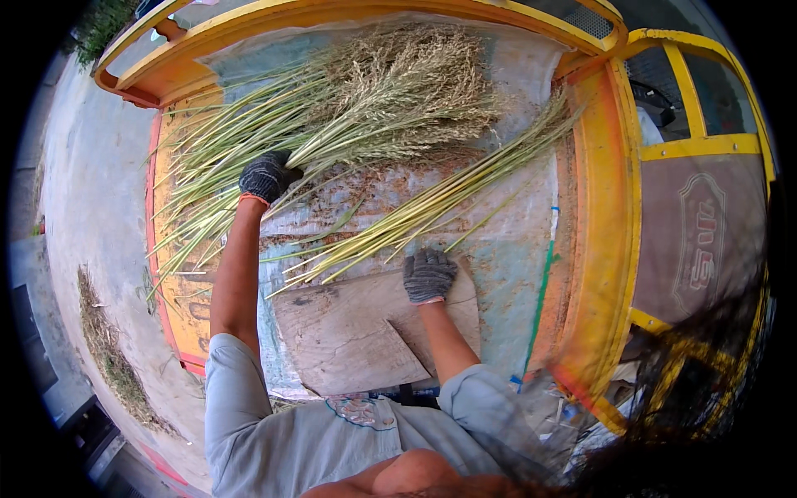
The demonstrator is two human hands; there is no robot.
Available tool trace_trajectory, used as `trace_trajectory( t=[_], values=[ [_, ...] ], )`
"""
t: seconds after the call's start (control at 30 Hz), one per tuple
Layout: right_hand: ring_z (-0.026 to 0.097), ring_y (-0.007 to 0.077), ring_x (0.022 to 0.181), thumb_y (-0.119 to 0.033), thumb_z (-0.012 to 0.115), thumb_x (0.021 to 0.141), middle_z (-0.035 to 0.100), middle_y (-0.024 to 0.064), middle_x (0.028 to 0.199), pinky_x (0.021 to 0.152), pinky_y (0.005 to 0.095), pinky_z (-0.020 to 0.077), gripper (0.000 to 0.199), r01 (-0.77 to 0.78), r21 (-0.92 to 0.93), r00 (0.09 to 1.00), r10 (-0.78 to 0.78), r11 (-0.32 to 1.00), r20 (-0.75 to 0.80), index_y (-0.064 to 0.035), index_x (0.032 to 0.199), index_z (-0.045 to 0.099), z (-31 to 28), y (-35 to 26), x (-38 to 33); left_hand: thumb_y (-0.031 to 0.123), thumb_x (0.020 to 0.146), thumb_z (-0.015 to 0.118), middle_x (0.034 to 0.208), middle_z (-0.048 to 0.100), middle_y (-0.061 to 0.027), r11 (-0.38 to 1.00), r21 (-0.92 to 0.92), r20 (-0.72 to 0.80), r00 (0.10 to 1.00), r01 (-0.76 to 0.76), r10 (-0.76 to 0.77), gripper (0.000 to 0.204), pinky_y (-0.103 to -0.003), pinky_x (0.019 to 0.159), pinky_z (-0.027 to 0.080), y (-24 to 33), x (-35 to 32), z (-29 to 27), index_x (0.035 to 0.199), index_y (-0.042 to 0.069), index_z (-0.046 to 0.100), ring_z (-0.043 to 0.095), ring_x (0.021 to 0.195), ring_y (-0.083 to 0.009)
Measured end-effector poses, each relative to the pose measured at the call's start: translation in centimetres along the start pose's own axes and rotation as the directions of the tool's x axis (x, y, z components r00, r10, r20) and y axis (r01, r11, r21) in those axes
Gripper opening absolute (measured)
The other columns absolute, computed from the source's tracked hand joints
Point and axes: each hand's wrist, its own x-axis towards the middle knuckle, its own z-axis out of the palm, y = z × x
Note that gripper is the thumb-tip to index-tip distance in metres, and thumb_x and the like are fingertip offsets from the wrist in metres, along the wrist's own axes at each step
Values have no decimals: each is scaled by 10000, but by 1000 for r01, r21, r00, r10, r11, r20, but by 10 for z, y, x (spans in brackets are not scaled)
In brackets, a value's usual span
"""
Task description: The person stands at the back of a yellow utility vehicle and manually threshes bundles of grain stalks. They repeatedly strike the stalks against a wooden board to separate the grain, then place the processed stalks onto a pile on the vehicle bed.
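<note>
My left hand (267, 176), in a dark knitted glove, is closed round the stalks of a seed-headed grass bundle (357, 124). The dry, tan heads of this bundle fan out to the upper right, over a larger heap of green stalks (203, 174). My right hand (429, 275), in a grey knitted glove, rests palm down on a worn wooden board (349, 332) near its far right corner, fingers stretched forward. Just beyond it, a thinner sheaf of yellow-green stalks (415, 207) lies slantwise, its heads toward the far right.
Loose seed and chaff litter a pale plastic sheet (506, 307) on an orange and yellow cargo bed (594, 224). Yellow rails (357, 12) edge the far side; a brown-panelled cab (697, 232) stands right. Dry stalks (112, 349) lie on the concrete ground at left.
</note>
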Motion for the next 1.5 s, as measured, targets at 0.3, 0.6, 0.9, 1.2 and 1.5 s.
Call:
trace_trajectory(
  t=[0.3,0.6,0.9,1.2,1.5],
  values=[
    [540,270,948,-362,481,827,613,87,999,780,523,401,309,22,13,997,-21,1000,-74,-100,892,633,13,3,-6,139,632,817,911,662,-87,841,-514,-162,982,-166,95,514,-305,744,480,-11,-72,-54,1090,36,609,564,793,-130],
    [496,252,1051,-394,437,862,583,70,1092,836,536,388,346,-13,25,996,10,1000,86,-132,1000,615,4,4,-5,159,654,744,822,664,-140,929,-344,-329,944,-135,16,330,-349,683,487,-17,-120,4,945,39,644,621,722,-218],
    [496,240,1045,-396,445,853,588,54,1070,828,524,391,331,-23,8,996,22,1000,81,-149,979,626,7,3,-2,113,694,633,1043,585,-188,994,-53,-263,962,-92,75,369,-426,812,470,-13,-50,105,1061,121,597,565,947,-365],
    [520,242,981,-366,488,822,601,60,1005,760,523,400,274,13,23,1000,-13,1000,-11,-142,879,635,8,5,-4,240,739,641,1057,606,-143,986,110,-121,986,125,-111,382,-441,805,475,-6,-25,127,1112,179,585,587,959,-327],
    [511,250,996,-359,488,818,591,69,1036,770,517,397,283,-14,39,1000,14,999,1,-130,892,637,10,2,-1,370,653,731,920,646,-167,999,25,116,993,-35,32,507,-397,752,495,-31,-10,33,1049,71,627,620,820,-315]
  ],
)
